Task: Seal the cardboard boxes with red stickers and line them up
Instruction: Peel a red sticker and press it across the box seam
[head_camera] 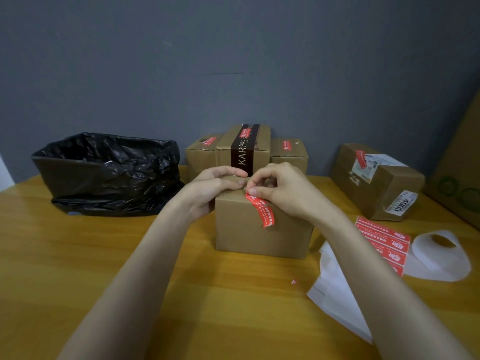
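A plain cardboard box [246,235] stands in the middle of the wooden table. A red sticker [262,211] hangs from its top front edge down the front face. My right hand [280,188] pinches the sticker's upper end at the box top. My left hand [213,185] rests on the top left edge of the box, thumb pressing next to the sticker. Behind stand three boxes in a row with red stickers on top: a small one [198,157], a taller one with a dark band [244,146], and another small one [289,152].
A bin lined with a black bag [106,172] sits at the left. A longer labelled box [376,180] with a red sticker lies at the right. A sheet of red stickers [381,240] on a white backing roll [439,253] lies near the right edge. Grey wall behind.
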Motion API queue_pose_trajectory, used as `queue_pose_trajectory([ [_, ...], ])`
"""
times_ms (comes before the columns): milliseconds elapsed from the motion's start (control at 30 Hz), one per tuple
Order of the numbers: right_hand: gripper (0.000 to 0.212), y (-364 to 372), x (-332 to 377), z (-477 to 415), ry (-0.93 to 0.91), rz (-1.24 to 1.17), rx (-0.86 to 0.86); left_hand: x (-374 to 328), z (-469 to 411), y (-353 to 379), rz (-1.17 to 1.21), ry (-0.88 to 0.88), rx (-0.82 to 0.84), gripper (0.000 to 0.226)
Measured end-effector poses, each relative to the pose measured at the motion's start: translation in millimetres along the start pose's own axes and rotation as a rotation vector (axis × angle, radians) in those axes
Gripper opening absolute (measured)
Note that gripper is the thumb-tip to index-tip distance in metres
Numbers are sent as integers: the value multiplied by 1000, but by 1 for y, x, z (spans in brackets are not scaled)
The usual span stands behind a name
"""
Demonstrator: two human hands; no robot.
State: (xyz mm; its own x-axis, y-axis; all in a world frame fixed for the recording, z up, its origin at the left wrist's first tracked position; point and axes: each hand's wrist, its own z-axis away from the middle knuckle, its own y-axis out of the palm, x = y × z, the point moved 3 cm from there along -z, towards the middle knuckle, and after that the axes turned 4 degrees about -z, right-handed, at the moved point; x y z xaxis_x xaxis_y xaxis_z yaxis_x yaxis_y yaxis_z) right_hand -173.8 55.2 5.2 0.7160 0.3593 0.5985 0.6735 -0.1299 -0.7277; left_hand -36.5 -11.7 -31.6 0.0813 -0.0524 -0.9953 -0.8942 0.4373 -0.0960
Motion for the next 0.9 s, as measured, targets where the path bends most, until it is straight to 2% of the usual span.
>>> queue_pose_trajectory([
  [233, 9, -1, -1, 1, 1, 3, -45, -1, 1, 1, 1, -24, 8, 22],
  [733, 6, -10, -2, 4, -15, -83, -19, -5, 7, 3, -5, -29, 1, 18],
  [900, 12, -13, -2, 6, -16, -128, 1, -8, 9, 4, 2, -32, -7, 17],
])
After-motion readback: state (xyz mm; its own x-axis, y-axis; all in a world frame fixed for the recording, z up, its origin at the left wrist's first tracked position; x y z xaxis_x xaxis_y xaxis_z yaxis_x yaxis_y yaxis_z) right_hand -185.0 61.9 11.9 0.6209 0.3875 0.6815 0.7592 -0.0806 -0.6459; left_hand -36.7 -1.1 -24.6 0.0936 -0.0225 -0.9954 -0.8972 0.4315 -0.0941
